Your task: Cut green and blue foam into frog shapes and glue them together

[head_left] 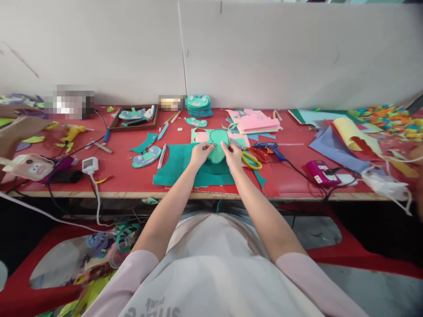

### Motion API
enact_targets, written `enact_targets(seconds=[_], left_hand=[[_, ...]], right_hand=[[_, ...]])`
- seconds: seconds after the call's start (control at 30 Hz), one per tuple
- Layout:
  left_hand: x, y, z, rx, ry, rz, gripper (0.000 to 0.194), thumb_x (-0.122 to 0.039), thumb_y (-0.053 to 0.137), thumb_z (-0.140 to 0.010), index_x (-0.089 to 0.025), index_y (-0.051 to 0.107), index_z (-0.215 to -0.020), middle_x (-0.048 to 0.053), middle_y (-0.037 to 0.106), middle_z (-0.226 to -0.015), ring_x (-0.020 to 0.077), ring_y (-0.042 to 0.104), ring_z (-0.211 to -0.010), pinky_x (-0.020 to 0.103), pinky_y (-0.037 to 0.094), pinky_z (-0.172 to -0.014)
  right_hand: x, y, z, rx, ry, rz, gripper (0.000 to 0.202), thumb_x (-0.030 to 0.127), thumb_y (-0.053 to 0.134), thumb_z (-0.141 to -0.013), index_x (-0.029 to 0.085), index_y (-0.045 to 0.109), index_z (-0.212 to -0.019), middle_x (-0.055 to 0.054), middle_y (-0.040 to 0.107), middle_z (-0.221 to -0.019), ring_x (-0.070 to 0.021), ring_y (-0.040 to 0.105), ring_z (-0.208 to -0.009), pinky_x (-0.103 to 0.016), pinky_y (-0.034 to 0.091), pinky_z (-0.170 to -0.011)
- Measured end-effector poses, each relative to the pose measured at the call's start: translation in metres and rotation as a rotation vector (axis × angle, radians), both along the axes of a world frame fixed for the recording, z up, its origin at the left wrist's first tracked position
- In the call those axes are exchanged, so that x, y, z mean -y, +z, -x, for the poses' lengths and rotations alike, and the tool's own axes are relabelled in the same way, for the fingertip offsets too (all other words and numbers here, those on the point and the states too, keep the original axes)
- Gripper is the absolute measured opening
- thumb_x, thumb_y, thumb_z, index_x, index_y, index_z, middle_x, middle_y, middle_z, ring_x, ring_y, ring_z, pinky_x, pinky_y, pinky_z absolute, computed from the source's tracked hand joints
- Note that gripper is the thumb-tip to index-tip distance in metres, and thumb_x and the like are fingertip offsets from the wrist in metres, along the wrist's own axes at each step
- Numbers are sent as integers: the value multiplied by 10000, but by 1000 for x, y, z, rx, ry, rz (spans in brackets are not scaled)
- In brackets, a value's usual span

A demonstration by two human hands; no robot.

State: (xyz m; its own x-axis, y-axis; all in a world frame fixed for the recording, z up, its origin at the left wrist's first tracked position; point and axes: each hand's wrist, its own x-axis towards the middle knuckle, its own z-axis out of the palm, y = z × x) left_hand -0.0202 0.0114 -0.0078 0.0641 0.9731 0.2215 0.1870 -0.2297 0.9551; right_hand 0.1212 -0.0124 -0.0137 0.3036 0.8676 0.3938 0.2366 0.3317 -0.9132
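A light green felt piece (217, 153) is pinched between my two hands, over a large teal felt sheet (180, 160) on the red table. My left hand (201, 155) grips its left edge with thumb and fingers closed. On the opposite edge my right hand (233, 156) is closed the same way. A dark curved outline shows at the top of the piece; I cannot tell whether it is a cord or an edge. Yellow-handled scissors (251, 160) lie just right of my right hand. Beyond the hands lie pale green and pink felt scraps (199, 134).
A blue glue gun (269, 147) with its cable lies to the right, near a purple power strip (322, 173). Pink felt sheets (257, 122) and stacked teal face pieces (198, 105) sit behind. At left are a wooden tray (132, 127) and a yellow glue gun (72, 133).
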Motion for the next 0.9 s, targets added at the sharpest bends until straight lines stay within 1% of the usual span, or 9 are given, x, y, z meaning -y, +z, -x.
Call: enact_targets(seconds=[0.1,0.2,0.33,0.43,0.63,0.9], left_hand=[[0,2,0,30,-1,17,332,-468,659,-696,-155,569,-633,-25,546,-560,87,461,-532,222,341,-530],[1,2,0,26,10,20,305,-443,655,-708,-157,570,-642,-20,563,-572,90,471,-534,222,344,-531],[2,2,0,-26,37,-15,273,-410,636,-738,-162,569,-646,-17,572,-583,97,487,-543,224,340,-530],[3,4,-1,-62,66,-19,243,-372,636,-747,-165,563,-644,-16,575,-592,102,501,-559,227,345,-545],[5,9,-2,-68,66,47,236,-346,635,-759,-164,544,-640,-21,558,-570,98,487,-538,228,327,-532],[7,12,-1,-118,64,59,245,-358,631,-771,-172,525,-651,-34,538,-542,92,473,-520,218,324,-524]], right_hand=[[-1,-1,0,7,-10,2,456,575,590,-740,201,405,-555,51,339,-541,-106,340,-567,-260,329,-569],[-1,0,-1,22,-5,5,434,575,586,-742,196,456,-575,45,386,-546,-114,373,-577,-266,352,-586],[-2,-2,-2,39,-27,-22,401,566,605,-724,184,533,-624,11,523,-629,-146,477,-663,-294,414,-695],[-5,-5,-2,34,-38,-25,392,567,625,-700,183,559,-656,-9,573,-688,-167,522,-724,-317,430,-755],[-8,-8,-2,-32,-56,1,392,566,663,-660,192,543,-655,-4,590,-685,-169,538,-723,-333,442,-773],[-4,-2,-2,-28,-70,15,385,551,676,-660,197,524,-642,10,575,-646,-162,529,-691,-328,441,-755]])
